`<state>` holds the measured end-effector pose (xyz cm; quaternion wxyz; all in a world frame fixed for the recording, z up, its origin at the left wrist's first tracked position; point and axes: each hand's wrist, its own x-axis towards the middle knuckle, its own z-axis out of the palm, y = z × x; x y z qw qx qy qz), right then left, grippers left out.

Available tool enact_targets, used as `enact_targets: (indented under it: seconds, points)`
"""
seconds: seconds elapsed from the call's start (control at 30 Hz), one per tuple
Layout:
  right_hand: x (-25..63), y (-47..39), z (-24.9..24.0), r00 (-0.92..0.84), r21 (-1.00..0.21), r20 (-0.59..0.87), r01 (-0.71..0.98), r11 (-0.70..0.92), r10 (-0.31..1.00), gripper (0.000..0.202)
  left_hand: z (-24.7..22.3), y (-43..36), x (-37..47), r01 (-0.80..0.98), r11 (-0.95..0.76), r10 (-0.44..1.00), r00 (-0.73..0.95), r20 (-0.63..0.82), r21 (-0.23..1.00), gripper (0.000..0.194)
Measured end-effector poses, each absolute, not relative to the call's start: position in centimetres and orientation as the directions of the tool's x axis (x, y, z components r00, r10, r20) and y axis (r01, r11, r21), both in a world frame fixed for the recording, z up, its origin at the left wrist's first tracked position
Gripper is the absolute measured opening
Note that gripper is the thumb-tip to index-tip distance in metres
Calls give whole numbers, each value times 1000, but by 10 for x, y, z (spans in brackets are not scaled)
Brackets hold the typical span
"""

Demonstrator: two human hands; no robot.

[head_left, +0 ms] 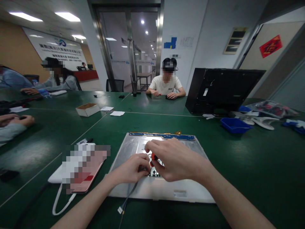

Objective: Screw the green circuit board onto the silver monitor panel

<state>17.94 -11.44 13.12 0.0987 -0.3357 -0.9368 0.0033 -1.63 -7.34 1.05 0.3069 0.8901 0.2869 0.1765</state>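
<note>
the right hand (170, 160) pinches a red-and-black screwdriver (154, 156) above the circuit board (154, 173), which lies on the silver metal panel (166, 189). the left hand (132, 167) has its fingers bent together at the board's left side; i cannot tell what they pinch. a dark cable (133, 189) goes from under it, over the panel's near edge, to the green table (250, 162).

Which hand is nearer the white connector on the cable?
Left. The left hand is beyond the white connector, slightly right; the right hand is farther right.
</note>
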Motion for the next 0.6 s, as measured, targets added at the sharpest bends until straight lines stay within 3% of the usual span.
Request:
enact_targets:
  seconds: [0.27, 0.6]
  points:
    - [177, -110, 126, -712, -55, 214, 675, 736, 669, 11, 14, -75, -16, 405, -647, 620, 772, 138, 646, 14]
    - [179, -113, 129, -760, -78, 198, 617, 783, 619, 13, 10, -73, -16, 411, -665, 616, 774, 146, 623, 8]
